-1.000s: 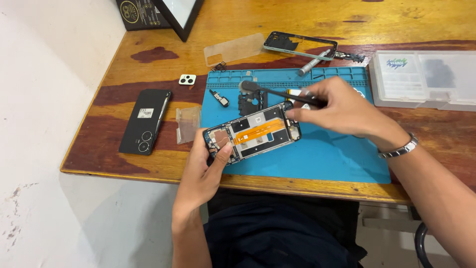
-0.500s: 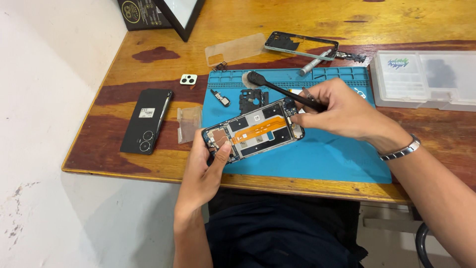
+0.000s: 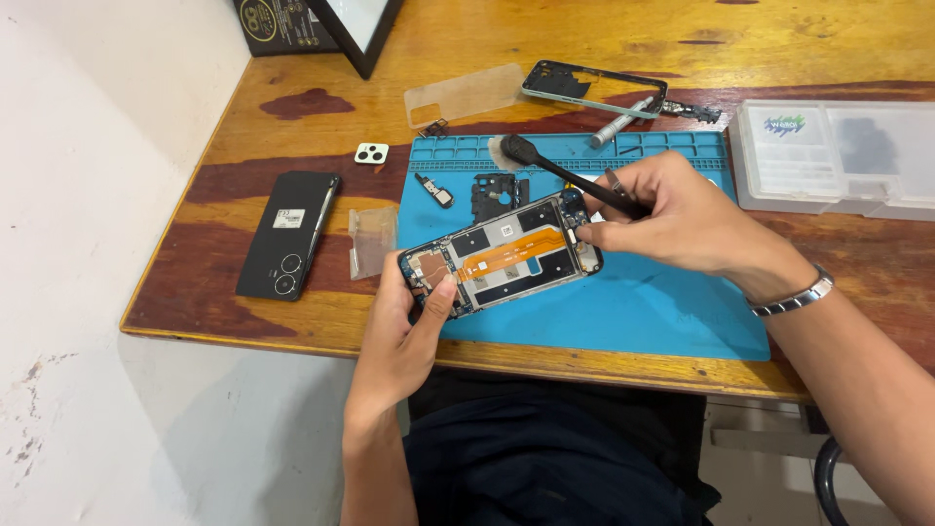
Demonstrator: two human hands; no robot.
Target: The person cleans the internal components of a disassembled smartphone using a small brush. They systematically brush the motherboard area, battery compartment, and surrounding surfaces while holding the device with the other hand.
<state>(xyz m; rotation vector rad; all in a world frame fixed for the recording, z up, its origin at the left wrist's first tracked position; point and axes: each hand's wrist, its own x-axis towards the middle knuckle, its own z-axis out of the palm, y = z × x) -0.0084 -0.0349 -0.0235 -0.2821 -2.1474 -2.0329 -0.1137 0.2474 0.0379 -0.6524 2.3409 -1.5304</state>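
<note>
An opened phone (image 3: 502, 253) with an orange flex cable lies tilted over the blue work mat (image 3: 643, 302). My left hand (image 3: 409, 326) grips its lower left end, thumb on the board. My right hand (image 3: 677, 219) touches the phone's upper right end and holds a black spudger (image 3: 560, 170), whose rounded tip points up-left over the mat.
On the mat lie a small black cover plate (image 3: 497, 195) and a small module (image 3: 433, 190). A black back cover (image 3: 289, 234), camera lens piece (image 3: 371, 153) and plastic film (image 3: 372, 239) lie left. Behind are a phone frame (image 3: 594, 88), screwdriver (image 3: 621, 122), clear case (image 3: 463, 94); a parts box (image 3: 833, 156) is right.
The spudger's tip has swung up and away from the phone toward the mat's back edge. My left hand still holds the phone, which has tilted slightly.
</note>
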